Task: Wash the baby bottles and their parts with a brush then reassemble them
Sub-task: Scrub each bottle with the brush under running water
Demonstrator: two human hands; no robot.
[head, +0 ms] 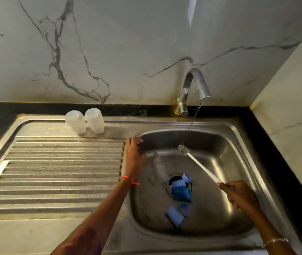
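A clear baby bottle [158, 167] lies in the steel sink basin [225, 162]. Blue parts sit over the drain [180, 188], with a blue ring [184, 208] and a blue cap [174, 217] nearer me. Two clear bottles [75, 122] [95, 120] stand upside down on the sink's back ledge. My right hand [238, 195] grips the white handle of a bottle brush and holds its bristle head [183, 150] under the running water. My left hand [133, 153] rests on the basin's left rim with fingers bent, right beside the lying bottle. Whether it touches the bottle is unclear.
The chrome tap [196, 83] at the back runs a thin stream into the basin. A ribbed steel drainboard [63, 162] spreads to the left. A marble wall rises behind, and another closes off the right side beyond a black counter strip [268, 144].
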